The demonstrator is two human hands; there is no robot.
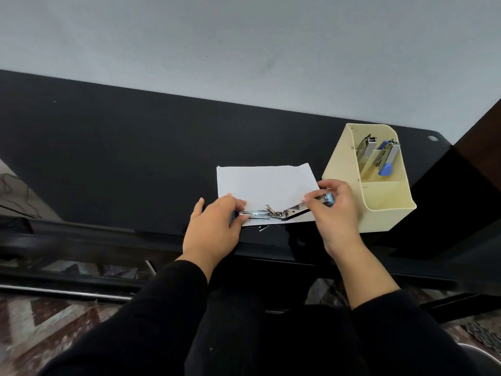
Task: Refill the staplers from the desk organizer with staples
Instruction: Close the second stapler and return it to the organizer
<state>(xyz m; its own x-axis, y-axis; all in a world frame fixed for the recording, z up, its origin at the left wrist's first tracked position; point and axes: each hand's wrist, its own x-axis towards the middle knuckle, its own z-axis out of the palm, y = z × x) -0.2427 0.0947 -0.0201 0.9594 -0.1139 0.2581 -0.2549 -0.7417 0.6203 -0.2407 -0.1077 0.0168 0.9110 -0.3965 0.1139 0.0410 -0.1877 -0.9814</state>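
Two hands are at work on one stapler point(282, 211), swung wide open and held low over a white sheet of paper point(265, 183) near the front edge of the black desk point(108, 158). The left hand point(217, 226) is curled round the stapler's left end, and its fingers cover that end entirely. The right hand point(336, 213) pinches the raised right end between thumb and fingertips, so only a bit of blue plastic shows past them. The bright metal in the middle is too blurred to say whether the channel has staples in it.

A few loose staples point(263, 227) lie on the desk just off the paper's near edge, small and hard to make out.

Just to the right of the paper stands the cream desk organizer point(379, 213). A metal stapler point(367, 150) and a blue stapler point(387, 161) lean side by side in its rear compartments, their lower parts hidden behind the dividers. Black sleeves point(168, 308) cover both forearms.
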